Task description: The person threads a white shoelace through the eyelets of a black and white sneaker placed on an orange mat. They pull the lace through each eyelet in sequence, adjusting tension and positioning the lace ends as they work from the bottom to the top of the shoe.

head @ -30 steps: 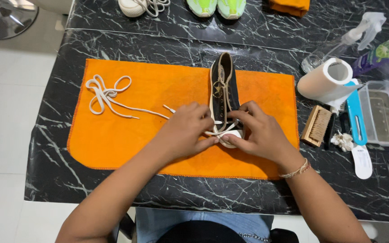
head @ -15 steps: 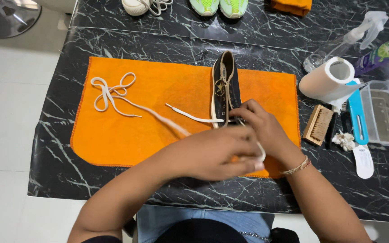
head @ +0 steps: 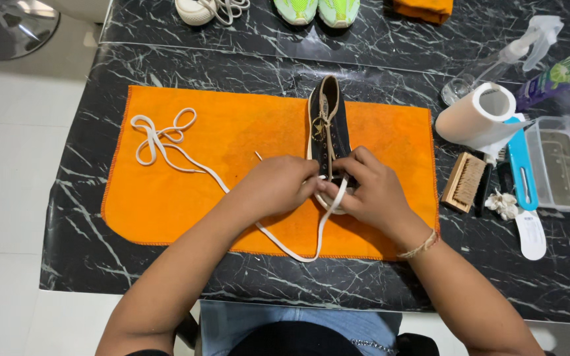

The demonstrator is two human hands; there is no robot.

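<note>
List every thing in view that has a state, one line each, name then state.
dark shoe: lying on the orange cloth, toe toward the person, partly laced.
white lace: loose, looped on the cloth, one end at the shoe's toe.
left hand: grip closed on the lace.
right hand: grip closed on the lace at the toe.
paper roll: lying on its side.
clear tub: lid off.

Black marble table [head: 87,257] w/ orange cloth [head: 166,198], paper roll [head: 476,117], brush [head: 464,182], plastic tub [head: 562,168].
</note>
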